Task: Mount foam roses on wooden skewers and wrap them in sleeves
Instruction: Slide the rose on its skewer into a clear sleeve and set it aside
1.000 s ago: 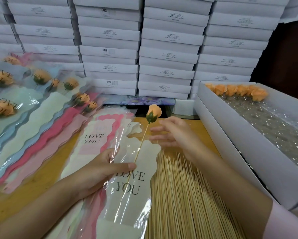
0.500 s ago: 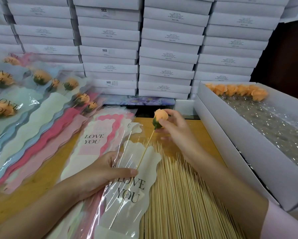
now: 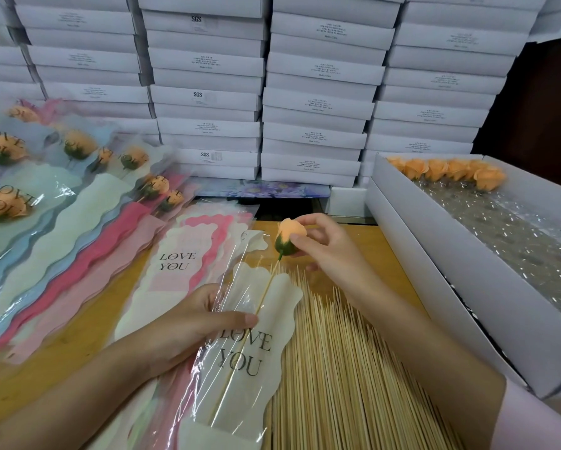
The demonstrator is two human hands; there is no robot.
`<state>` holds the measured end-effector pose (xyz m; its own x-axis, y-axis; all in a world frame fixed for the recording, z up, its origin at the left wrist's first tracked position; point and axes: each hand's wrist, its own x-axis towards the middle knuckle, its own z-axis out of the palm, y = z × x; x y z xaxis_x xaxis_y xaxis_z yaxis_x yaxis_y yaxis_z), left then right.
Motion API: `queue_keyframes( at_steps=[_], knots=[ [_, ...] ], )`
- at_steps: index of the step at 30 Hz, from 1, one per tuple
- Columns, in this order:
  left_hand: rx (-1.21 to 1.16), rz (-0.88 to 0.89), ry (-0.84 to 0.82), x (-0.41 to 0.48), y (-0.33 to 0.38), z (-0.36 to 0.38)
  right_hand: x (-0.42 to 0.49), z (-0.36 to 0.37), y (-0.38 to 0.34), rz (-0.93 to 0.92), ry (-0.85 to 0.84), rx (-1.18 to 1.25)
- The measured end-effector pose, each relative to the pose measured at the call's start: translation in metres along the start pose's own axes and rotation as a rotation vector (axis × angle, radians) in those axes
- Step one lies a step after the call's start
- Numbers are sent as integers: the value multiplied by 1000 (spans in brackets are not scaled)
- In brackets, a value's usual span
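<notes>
"White boxes stacked along the back, and the open box on the right with spare roses on bubble wrap. Any change from a second ago?"

"None there. The skewers lie in the same heap on the table. On the left, the wrapped roses and loose sleeves lie as they did. The change is in the person's hands."

"Which one?"

"Mostly the right hand. A second ago it hung open beside the stick, touching nothing. Half a second ago its fingertips had reached the rose. Now thumb and fingers pinch the orange bud and its green base."

"And the rose itself?"

"It sits lower in view than before, held above the table just past the sleeve's top edge. Its skewer runs down and left from the green base into the clear sleeve printed LOVE YOU. The lower end lies near the sleeve's bottom."

"The left hand?"

"It has kept its place. The thumb lies across the front of the sleeve, its tip just beside the skewer. The fingers are behind the plastic, so the hand grips the sleeve between them. Whether the thumb presses the skewer itself cannot be told."
</notes>
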<state>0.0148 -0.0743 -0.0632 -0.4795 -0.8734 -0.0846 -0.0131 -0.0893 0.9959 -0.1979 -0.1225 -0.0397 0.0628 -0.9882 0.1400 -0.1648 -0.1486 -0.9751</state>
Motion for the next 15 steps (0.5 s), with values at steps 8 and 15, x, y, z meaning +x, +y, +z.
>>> queue_keyframes(
  at_steps=[8, 15],
  knots=[
    [-37, -12, -5, 0, -1, -2, 1, 0, 0, 0, -15, -34],
    [-31, -8, 21, 0, -1, -2, 0, 1, 0, 5, -29, -34]
  ],
)
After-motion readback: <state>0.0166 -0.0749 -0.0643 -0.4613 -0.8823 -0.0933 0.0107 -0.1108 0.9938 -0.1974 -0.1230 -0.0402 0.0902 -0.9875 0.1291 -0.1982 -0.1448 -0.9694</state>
